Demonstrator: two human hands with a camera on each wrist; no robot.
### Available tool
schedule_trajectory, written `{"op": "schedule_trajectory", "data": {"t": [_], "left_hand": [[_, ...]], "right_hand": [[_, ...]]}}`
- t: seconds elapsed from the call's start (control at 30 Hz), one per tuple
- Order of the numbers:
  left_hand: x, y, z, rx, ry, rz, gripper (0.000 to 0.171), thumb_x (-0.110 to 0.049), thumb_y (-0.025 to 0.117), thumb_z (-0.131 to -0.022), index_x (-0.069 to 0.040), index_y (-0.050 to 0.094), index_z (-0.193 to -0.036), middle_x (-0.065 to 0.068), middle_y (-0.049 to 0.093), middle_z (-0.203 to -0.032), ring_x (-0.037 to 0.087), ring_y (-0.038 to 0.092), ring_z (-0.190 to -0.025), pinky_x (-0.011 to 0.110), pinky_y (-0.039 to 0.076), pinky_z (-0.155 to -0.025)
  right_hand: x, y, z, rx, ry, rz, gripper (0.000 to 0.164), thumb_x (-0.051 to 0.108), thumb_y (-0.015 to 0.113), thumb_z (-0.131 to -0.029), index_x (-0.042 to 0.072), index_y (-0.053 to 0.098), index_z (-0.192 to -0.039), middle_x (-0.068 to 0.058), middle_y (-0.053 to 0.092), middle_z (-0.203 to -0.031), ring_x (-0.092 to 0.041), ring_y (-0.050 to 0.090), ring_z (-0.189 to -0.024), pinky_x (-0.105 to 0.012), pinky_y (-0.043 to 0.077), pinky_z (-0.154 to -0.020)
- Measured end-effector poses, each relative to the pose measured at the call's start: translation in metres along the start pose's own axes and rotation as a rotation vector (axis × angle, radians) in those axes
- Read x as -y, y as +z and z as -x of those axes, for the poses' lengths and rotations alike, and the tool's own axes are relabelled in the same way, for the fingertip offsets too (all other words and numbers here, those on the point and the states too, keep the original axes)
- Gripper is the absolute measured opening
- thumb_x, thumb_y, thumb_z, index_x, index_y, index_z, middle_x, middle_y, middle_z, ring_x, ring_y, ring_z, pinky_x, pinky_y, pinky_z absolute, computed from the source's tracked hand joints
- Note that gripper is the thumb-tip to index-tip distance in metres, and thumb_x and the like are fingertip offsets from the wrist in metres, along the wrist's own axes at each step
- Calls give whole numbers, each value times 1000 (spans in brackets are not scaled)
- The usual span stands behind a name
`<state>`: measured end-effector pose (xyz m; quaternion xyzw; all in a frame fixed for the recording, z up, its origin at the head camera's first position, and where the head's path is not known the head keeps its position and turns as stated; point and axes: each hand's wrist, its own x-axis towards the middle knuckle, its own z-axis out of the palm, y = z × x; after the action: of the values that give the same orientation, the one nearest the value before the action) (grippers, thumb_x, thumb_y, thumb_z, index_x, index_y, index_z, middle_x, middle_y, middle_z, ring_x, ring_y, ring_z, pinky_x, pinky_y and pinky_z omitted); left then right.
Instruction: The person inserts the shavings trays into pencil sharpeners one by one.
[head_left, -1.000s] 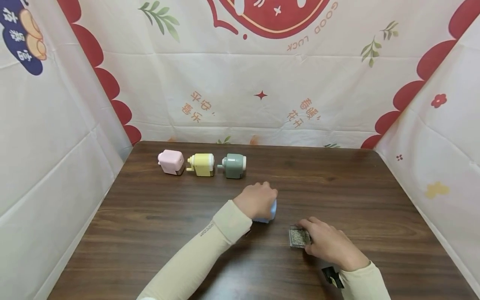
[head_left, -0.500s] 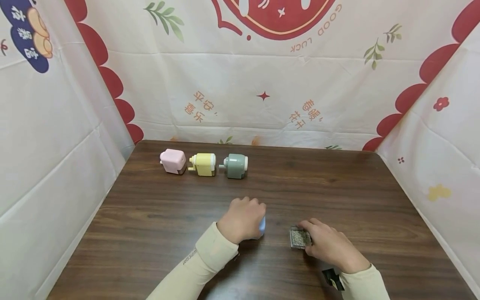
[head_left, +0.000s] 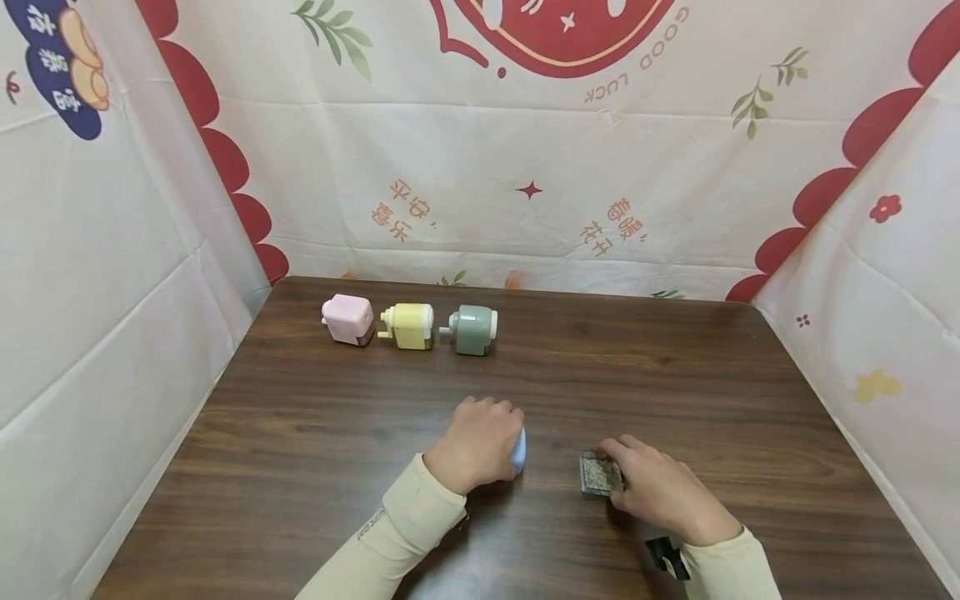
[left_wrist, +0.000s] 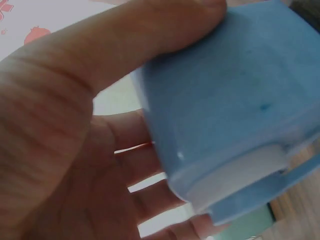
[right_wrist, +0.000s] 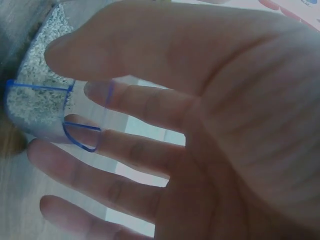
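My left hand (head_left: 478, 446) grips a light blue crank pencil sharpener (left_wrist: 240, 95), mostly covered by the hand in the head view. The left wrist view shows the thumb over its side and the fingers behind it, with the blue crank arm at its lower edge. To the right, my right hand (head_left: 667, 487) holds a clear shavings drawer (head_left: 600, 473) between thumb and fingers. Pale pencil shavings (right_wrist: 40, 102) fill the drawer in the right wrist view. There the two lower fingers are stretched out beside it.
At the back left of the dark wooden table (head_left: 637, 358) stand three more sharpeners in a row: pink (head_left: 349, 319), yellow (head_left: 409, 326) and green (head_left: 473, 330). A printed white cloth (head_left: 480, 158) hangs behind the table and along both sides.
My left hand has moved left and nearer to me, carrying the blue pencil sharpener. My right hand and the shavings drawer have stayed in place.
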<state>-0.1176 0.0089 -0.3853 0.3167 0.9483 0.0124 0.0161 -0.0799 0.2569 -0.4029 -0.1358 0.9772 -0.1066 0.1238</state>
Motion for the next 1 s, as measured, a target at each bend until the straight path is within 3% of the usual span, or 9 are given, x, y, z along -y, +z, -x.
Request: {"op": "schedule_trajectory", "data": {"t": [0.2, 0.7, 1.0], "left_hand": [[2, 2, -2, -16, 17, 6, 37, -37, 82, -65, -13, 67, -89, -2, 69, -85, 18, 60, -72, 35, 50, -62], [1, 3, -3, -1, 20, 7, 44, -39, 85, -63, -12, 68, -93, -1, 71, -88, 20, 63, -77, 38, 54, -70], [-1, 0, -3, 17, 17, -20, 45, -42, 86, -63, -13, 69, -93, -2, 71, -87, 19, 64, -77, 36, 54, -69]], "right_hand": [[7, -3, -6, -8, -17, 17, 58, 20, 78, -73, 10, 59, -127, -11, 64, -121, -29, 64, -97, -53, 56, -68], [47, 10, -29, -113, -124, 64, 52, 22, 75, -74, 7, 62, -122, -7, 66, -110, -22, 65, -81, -45, 56, -58], [52, 17, -34, -174, -201, 99, 51, 21, 75, -72, 6, 63, -119, -7, 67, -107, -23, 65, -83, -44, 57, -60]]}}
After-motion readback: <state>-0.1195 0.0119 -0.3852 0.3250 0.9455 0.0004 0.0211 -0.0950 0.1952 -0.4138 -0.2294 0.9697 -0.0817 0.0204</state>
